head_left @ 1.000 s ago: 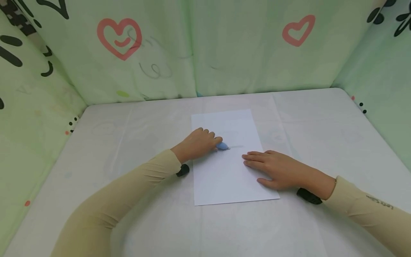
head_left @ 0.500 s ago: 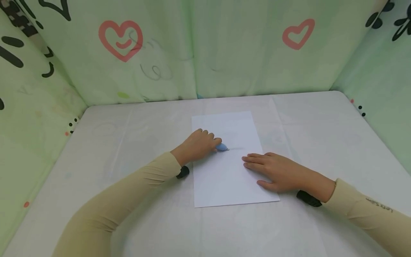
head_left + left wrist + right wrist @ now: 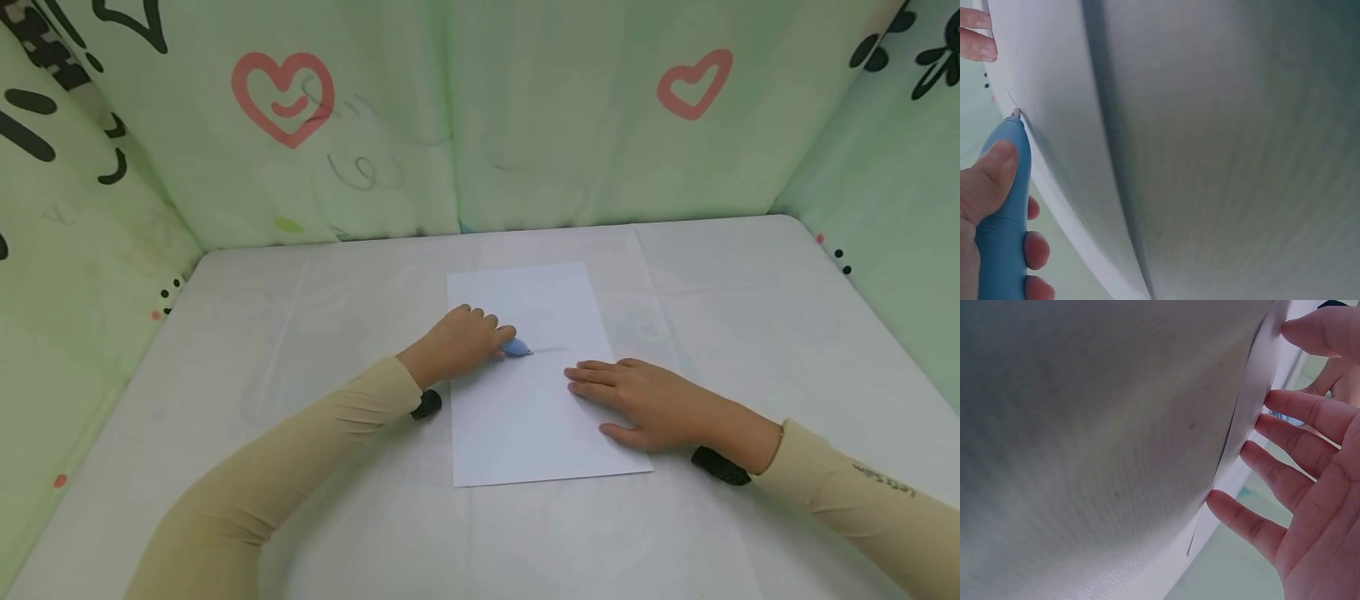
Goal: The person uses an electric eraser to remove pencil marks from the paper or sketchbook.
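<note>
A sheet of white paper (image 3: 517, 442) lies on the white-covered table. My left hand (image 3: 459, 340) grips a thick blue pen (image 3: 514, 347), its narrow metal tip pointing right at the paper's middle. In the left wrist view, the thumb lies along the pen (image 3: 1001, 240) and the fingers curl round its far side. A faint grey streak (image 3: 551, 349) runs right from the tip; whether it is a mark or a shadow I cannot tell. My right hand (image 3: 645, 402) rests on the paper's right part, fingers straight and thumb spread. In the right wrist view its fingertips touch the sheet (image 3: 1244, 415).
The white tabletop (image 3: 360, 508) stretches around the sheet. Green cloth walls (image 3: 525, 125) with printed hearts and black marks enclose the back and both sides. A dark wrist camera (image 3: 427, 405) sits under the left wrist and another wrist camera (image 3: 720, 465) under the right.
The pen's tip has slid very slightly left over the paper with my left hand. My right hand stays put on the sheet. The whole head view has tilted up a little.
</note>
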`<action>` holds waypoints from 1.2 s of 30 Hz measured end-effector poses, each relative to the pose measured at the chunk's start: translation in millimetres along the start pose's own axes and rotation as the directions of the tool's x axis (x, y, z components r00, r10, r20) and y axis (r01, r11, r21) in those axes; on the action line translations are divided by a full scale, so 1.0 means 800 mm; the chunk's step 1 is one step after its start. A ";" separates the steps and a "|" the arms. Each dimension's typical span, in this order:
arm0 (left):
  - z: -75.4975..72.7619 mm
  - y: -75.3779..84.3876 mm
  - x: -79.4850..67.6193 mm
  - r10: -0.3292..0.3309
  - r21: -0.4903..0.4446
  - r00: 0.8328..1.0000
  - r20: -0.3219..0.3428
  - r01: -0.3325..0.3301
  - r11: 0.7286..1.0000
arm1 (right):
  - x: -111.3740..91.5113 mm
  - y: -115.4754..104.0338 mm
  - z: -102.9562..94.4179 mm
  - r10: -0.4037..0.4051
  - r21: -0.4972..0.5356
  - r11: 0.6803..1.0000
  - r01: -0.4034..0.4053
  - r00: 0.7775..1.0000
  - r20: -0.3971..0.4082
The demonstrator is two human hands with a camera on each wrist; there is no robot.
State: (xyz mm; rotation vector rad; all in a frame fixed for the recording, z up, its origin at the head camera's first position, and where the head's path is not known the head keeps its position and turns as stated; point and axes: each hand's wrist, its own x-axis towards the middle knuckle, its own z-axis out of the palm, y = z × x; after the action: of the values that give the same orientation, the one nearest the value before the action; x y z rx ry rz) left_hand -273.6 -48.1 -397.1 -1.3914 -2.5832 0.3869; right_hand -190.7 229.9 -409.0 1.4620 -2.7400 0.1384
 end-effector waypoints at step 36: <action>-0.008 0.000 0.016 0.066 0.070 0.998 0.023 -0.067 0.995 | 0.001 0.001 0.000 0.003 0.018 1.000 -0.004 1.000 0.026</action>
State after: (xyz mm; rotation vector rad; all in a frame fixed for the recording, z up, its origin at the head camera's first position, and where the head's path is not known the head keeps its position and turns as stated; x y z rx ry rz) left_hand -279.1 -36.3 -390.6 -1.4590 -2.5182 0.5007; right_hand -191.9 229.4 -409.0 1.4736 -2.7690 0.1459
